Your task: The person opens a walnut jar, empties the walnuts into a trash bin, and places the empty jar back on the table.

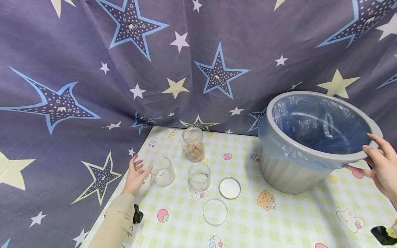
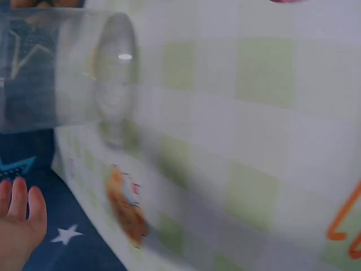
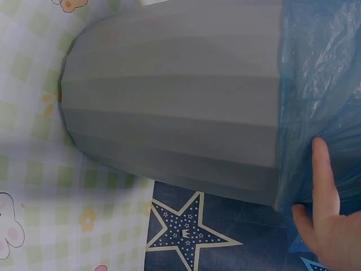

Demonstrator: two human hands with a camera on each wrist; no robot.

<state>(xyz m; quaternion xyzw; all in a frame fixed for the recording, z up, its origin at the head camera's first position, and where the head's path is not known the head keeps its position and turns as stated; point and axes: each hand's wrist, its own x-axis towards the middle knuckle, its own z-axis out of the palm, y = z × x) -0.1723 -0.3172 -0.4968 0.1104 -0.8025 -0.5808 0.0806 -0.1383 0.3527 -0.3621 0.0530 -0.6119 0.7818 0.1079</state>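
My left hand point(image 1: 137, 175) is beside a clear jar point(image 1: 163, 175), thumb near its wall and fingers loosely spread. The same jar point(image 2: 62, 70) stands apart from the fingers in the left wrist view. On the right, my right hand point(image 1: 383, 165) grips the rim of a grey trash bin point(image 1: 291, 175) lined with a blue plastic bag point(image 1: 313, 120). Fingertips lie over the rim, and another finger is below it outside. In the right wrist view, fingers point(image 3: 324, 186) lie against the bag's overhang.
Behind stands a taller clear jar point(image 1: 193, 144) with several brown round items inside. A second short jar point(image 1: 199, 177), a white disc lid point(image 1: 229, 188) and a clear round lid point(image 1: 215, 212) are mid-table. A star-patterned curtain point(image 1: 192, 69) hangs behind the checkered tablecloth point(image 1: 248, 227).
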